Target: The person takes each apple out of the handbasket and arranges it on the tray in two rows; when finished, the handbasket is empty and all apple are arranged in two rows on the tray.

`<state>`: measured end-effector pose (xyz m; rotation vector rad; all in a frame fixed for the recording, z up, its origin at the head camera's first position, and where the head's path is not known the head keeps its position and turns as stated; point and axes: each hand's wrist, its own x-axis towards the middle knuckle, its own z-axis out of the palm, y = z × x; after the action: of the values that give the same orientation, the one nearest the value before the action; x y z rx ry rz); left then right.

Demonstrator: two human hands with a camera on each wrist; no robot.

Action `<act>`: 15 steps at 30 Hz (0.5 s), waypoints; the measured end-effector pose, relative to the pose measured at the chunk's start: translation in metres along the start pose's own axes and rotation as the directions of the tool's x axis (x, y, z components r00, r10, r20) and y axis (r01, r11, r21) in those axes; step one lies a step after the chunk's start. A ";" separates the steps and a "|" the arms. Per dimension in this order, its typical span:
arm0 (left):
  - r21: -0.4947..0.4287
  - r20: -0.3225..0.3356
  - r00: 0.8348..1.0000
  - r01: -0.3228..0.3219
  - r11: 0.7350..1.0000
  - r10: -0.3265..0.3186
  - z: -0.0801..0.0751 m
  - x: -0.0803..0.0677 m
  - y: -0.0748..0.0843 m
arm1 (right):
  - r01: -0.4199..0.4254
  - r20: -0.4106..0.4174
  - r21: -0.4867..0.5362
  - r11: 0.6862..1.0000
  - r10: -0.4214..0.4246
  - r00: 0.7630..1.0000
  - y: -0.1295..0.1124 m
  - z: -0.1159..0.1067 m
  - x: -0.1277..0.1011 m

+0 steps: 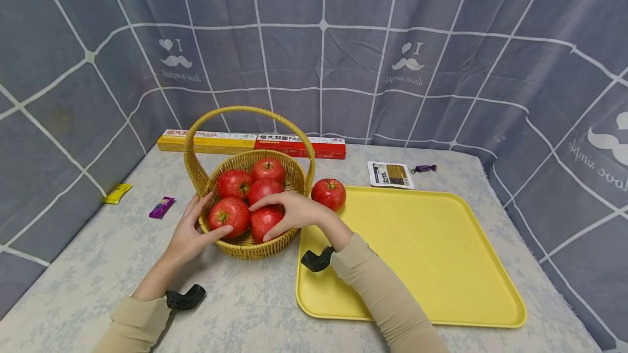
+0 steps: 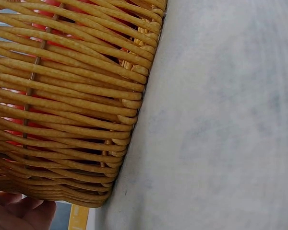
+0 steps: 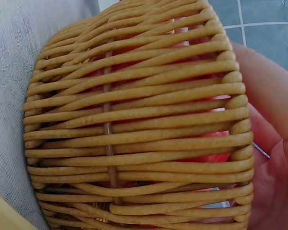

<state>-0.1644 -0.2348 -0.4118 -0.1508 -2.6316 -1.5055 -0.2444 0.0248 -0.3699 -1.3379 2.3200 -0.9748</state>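
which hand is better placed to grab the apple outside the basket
Probably the right hand: it is over the right side of the basket, nearer that apple. The left hand is at the left edge, farther away.

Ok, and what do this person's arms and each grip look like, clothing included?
The left sleeve and right sleeve are plain beige, with wide cuffs. Near the cuffs are black, curved wrist pieces: a left wrist piece and a right wrist piece. The left grip and right grip are bare; no gloves or cables show.
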 end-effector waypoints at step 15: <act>0.011 0.011 1.000 0.009 1.000 -0.009 -0.001 0.000 0.000 | 0.114 -0.072 0.086 0.990 -0.108 0.992 0.007 0.000 -0.008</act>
<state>-0.1648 -0.2358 -0.4116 -0.1477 -2.6520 -1.4971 -0.2445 0.0343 -0.3747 -1.4321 2.2401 -1.1609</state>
